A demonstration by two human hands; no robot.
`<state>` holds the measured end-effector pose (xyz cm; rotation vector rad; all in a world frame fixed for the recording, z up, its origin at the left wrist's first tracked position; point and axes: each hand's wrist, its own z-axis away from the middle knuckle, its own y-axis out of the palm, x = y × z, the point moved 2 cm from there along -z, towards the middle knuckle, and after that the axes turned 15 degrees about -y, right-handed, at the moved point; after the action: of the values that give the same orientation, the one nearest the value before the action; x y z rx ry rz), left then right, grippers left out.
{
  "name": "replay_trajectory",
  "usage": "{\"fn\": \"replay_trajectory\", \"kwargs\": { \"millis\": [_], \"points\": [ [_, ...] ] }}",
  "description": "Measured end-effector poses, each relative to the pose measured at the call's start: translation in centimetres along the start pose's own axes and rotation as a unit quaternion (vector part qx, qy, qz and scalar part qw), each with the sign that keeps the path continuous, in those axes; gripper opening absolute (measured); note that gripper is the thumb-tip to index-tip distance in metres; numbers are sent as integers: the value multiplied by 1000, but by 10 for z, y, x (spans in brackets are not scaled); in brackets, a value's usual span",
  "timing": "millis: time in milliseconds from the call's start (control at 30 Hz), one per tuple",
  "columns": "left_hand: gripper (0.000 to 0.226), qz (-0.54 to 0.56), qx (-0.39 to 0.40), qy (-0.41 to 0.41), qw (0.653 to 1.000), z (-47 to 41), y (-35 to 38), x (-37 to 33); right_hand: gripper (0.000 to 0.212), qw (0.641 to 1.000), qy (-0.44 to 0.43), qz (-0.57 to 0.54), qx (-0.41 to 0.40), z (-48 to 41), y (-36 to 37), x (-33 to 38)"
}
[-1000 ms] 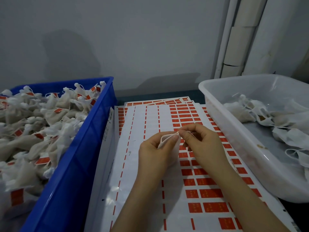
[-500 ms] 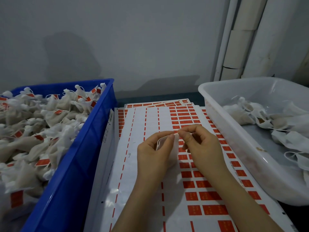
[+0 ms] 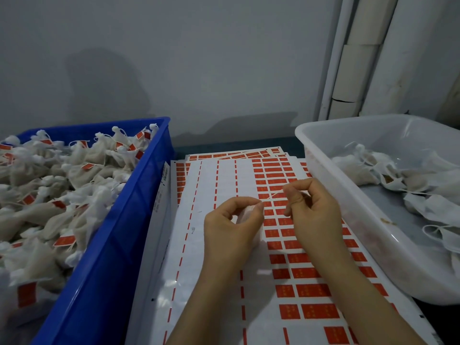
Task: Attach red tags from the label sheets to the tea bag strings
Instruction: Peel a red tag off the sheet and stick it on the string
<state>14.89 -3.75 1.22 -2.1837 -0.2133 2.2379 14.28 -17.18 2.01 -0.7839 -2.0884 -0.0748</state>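
Grey wall (image 3: 199, 70) fills the background, with white pipes (image 3: 356, 58) rising at its right. Below, a stack of label sheets (image 3: 224, 175) lies along the middle of the surface, the top sheet's left columns peeled bare and rows of red tags (image 3: 318, 311) left on its right half. Above the sheets, the left hand (image 3: 231, 227) curls its grip around a small white tea bag (image 3: 246, 215), thumb and fingers closed on it. The right hand (image 3: 316, 210), just beside it, pinches the string (image 3: 272, 195), which runs taut from the bag up to its fingertips. A blue crate (image 3: 99, 270) on the left is heaped with tagged tea bags (image 3: 62, 185). A white tub (image 3: 321, 170) on the right holds untagged bags (image 3: 398, 180).
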Motion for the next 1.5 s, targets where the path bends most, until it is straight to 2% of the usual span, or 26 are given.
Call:
{"fn": "replay_trajectory", "kwargs": {
  "millis": [200, 467, 633, 733, 833, 933, 1100, 1167, 1300, 1333, 1400, 1500],
  "points": [
    [3, -61, 1, -3, 998, 1, 4, 1, 8, 998, 12, 9, -56, 0, -4, -3],
    [8, -57, 67, -11, 996, 6, 9, 2, 10, 999, 11, -10, -33, 1, -2, 0],
    [8, -72, 43, 0, 996, 2, 9, 2, 9, 998, 14, 61, -13, 1, 4, -5],
    [3, -126, 20, -7, 992, 0, 8, 5, 7, 995, 25, 97, -11, 3, 5, -12],
    [4, -195, 18, 19, 980, 1, 12, 6, 4, 992, 31, 114, -47, 2, -1, -16],
    [7, -235, 24, 38, 971, 3, 15, 6, 3, 992, 65, 88, -56, 1, -2, -18],
    [9, -236, 33, 13, 971, 2, 11, 10, 11, 997, 36, 72, -1, 1, 2, -9],
    [11, -235, 36, 20, 971, 3, 11, 8, 24, 997, -10, 69, 18, 4, 3, -2],
    [31, -244, 49, 40, 968, 5, 13, 5, 25, 987, -115, 51, 97, 9, 7, 12],
    [28, -239, 46, 41, 969, 4, 12, 6, 25, 983, -126, 51, 128, 10, 9, 13],
    [17, -229, 33, 36, 972, 2, 11, 9, 21, 974, -125, 51, 184, 12, 13, 12],
    [23, -206, 25, 27, 978, -1, 9, 11, 24, 971, -101, 23, 213, 12, 16, 10]
  ]
}}
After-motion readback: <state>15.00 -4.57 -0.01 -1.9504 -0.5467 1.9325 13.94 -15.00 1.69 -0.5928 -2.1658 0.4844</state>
